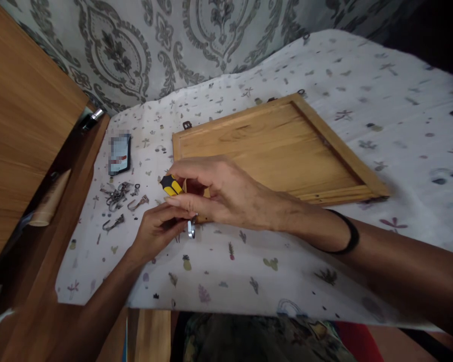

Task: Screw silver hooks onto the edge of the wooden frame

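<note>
My right hand [215,193] is closed round a screwdriver with a yellow and black handle [171,185], held at the near left corner of a flat wooden panel [272,146]. Just below it, my left hand [159,230] pinches a small shiny metal hook [191,229] against the panel's corner. The screwdriver's tip is hidden behind my fingers. A black band circles my right wrist [349,234]. Everything lies on a white cloth with small prints [362,75].
Several loose metal hooks [120,200] lie on the cloth left of my hands. A dark phone [119,154] rests beyond them. A wooden cabinet [18,120] stands at the left, and a patterned curtain [166,45] hangs behind. Small metal hangers [187,124] sit on the panel's far edge.
</note>
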Motion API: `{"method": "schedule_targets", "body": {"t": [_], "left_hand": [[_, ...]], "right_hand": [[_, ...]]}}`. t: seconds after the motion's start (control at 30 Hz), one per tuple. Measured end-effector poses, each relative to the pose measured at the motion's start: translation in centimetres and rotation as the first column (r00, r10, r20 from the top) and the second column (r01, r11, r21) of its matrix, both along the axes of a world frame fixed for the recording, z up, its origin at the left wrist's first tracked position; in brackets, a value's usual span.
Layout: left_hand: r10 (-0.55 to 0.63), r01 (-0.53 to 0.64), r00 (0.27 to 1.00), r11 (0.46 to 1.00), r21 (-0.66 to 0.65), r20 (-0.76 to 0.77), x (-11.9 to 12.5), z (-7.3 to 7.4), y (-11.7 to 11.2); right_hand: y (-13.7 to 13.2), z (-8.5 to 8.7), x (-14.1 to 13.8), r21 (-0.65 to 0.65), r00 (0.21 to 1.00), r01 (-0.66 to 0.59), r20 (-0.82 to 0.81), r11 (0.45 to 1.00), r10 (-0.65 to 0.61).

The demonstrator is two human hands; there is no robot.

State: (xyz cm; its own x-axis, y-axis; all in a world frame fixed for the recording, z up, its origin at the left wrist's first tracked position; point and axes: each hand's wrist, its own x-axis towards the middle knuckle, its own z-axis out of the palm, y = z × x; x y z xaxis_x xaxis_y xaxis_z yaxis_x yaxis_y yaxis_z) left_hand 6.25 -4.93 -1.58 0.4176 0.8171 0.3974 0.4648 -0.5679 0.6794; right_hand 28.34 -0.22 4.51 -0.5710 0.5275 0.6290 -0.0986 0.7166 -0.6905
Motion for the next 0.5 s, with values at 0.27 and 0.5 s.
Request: {"method": "schedule_targets", "body": {"t": [0.27, 0.5], "left_hand": [[0.005, -0.005, 1.000, 1.000, -0.019, 0.002, 0.01, 0.09, -0.03], [0.017, -0.017, 1.000, 0.997, -0.071, -0.003, -0.11, 0.17, -0.10]], "right_hand": [[0.02, 0.08, -0.02, -0.046, 1.000, -0.028, -0.013, 0.999, 0.027], [-0.04, 0.05, -0.07, -0.051, 1.000, -0.009, 0.019, 0.999, 0.010]]}}
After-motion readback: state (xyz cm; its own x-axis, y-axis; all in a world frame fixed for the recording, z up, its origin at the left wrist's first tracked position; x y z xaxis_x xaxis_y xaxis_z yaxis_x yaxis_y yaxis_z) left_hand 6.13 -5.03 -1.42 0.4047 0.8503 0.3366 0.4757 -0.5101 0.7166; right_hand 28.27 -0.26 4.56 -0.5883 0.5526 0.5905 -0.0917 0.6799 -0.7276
